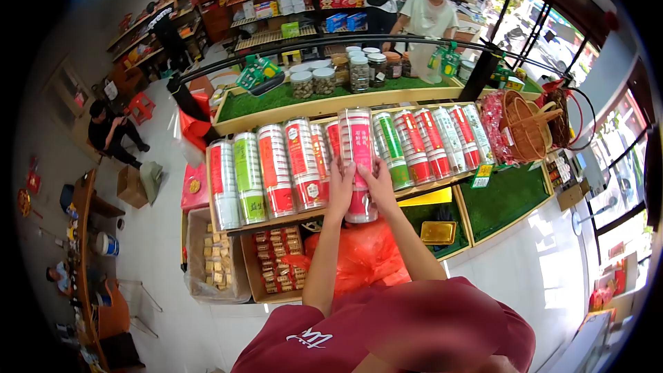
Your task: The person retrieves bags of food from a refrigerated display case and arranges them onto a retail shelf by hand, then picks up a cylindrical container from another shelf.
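Between my two hands stands a clear tube-shaped canister (356,139) with a pink label and a transparent lid. My left hand (340,190) is wrapped round its left side, and my right hand (378,185) closes on its right side, thumbs at the front. The canister is nearly upright, over the front of a slanted shelf. Behind and beside it is a row of similar canisters: a green-labelled one (392,148) to the right, a red-and-white one (304,162) to the left. Whether its base touches the shelf, I cannot tell.
Below the shelf are a red plastic bag (366,252), a box of small packets (278,262) and a gold tray (438,233). Glass jars (359,74) line the green upper shelf. A wicker basket (523,121) hangs right. Several people are around the shop.
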The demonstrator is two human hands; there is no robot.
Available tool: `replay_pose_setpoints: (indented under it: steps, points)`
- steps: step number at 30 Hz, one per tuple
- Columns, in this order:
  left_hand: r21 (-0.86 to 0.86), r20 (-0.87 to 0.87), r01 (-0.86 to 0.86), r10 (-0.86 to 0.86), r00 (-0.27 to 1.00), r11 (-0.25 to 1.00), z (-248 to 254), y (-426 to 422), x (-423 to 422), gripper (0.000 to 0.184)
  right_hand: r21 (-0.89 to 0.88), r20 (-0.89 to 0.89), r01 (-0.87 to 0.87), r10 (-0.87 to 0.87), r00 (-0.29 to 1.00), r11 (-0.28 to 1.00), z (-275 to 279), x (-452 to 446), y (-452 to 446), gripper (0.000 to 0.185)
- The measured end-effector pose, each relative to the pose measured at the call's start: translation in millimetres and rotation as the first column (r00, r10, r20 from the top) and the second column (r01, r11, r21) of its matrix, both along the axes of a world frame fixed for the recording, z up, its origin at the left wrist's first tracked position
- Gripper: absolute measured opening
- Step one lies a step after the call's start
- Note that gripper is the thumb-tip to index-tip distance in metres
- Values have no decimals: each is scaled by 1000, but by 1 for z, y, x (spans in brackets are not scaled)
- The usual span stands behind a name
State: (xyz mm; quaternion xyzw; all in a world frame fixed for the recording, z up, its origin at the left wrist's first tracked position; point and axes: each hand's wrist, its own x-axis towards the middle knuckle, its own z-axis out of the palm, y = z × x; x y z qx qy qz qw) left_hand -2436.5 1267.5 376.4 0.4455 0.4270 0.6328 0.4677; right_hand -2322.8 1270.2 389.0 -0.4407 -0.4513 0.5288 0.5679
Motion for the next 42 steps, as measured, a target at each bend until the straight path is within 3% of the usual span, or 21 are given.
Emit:
replay_pose_setpoints:
  steps: [1,3,5,7,9,11,17,19,22,26,31,38,42]
  points:
    - [1,2,23,-23,1000,1000,-6,-2,7,56,62,-2,37,-37,999,997,-8,6,-4,57]
    - [-142,188,210,-182,965,967,14,-21,23,56,64,27,98,-100,995,993,-11,26,-15,57]
    - [-29,252,273,-257,933,962,-15,-23,47,57,14,-48,117,-116,992,993,-14,48,-34,58]
    - [-34,347,354,-322,881,935,-25,-36,75,59,-38,-23,154,-155,988,987,-14,69,-57,52]
    - [6,317,463,-441,840,886,-38,-46,97,63,-63,-88,220,-225,970,973,-13,89,-81,43]
    - [18,414,553,-510,754,833,-46,-62,127,63,-2,70,318,-317,946,948,-17,113,-107,39]
    - [-2,355,734,-686,635,679,-22,-128,202,61,72,268,518,-516,813,853,-26,192,-196,41]
    - [-37,359,798,-737,573,602,-8,-162,222,60,34,161,564,-562,812,825,-4,205,-235,41]
    - [-46,327,841,-788,523,539,-15,-210,260,59,9,25,640,-640,768,768,-17,233,-292,39]
    - [-81,284,927,-884,373,365,-23,-298,316,56,-18,14,776,-776,631,631,-34,276,-391,41]
    - [-109,133,986,-981,142,128,-34,-415,392,52,-21,-116,930,-925,361,366,-50,323,-527,46]
    - [-100,159,917,-916,-369,-386,-66,-574,487,50,-4,-38,997,-996,-75,-74,-70,359,-700,53]
    - [-137,170,841,-849,-500,-523,-59,-650,515,48,-37,-70,959,-956,-284,-282,-76,366,-764,57]
